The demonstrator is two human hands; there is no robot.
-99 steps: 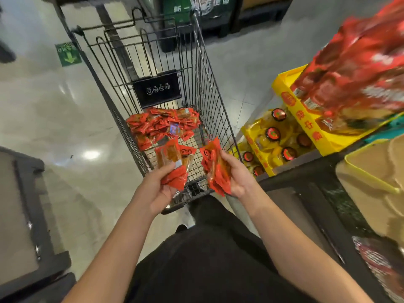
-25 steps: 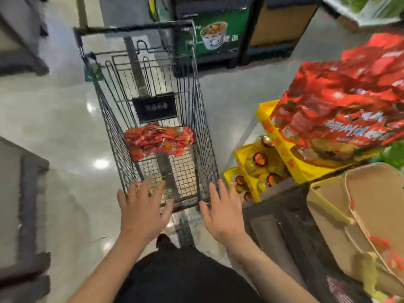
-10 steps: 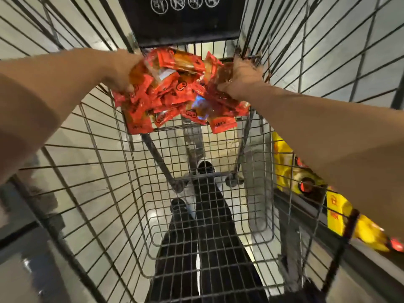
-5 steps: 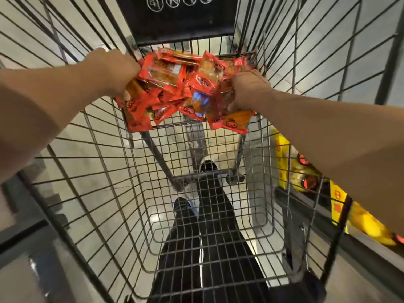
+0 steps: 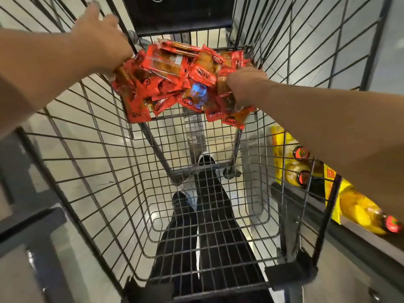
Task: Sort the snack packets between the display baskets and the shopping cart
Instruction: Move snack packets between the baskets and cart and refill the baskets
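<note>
Two hands reach deep into the shopping cart (image 5: 91, 171), well apart at either edge of a heap of red snack packets (image 5: 175, 79): the left hand (image 5: 102, 42) at ten o'clock presses against the heap's side, its grip hidden, while the right hand (image 5: 244, 86) at two o'clock has its fingers curled round several packets. The heap lies at the cart's far end below a black sign panel (image 5: 177, 12) at twelve o'clock, and yellow packs with red-capped bottles (image 5: 303, 171) sit outside the cart at four o'clock.

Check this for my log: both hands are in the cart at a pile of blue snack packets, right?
Not quite: the snack packets are red-orange, not blue. The head view shows the left hand and right hand at that pile in the cart.
</note>
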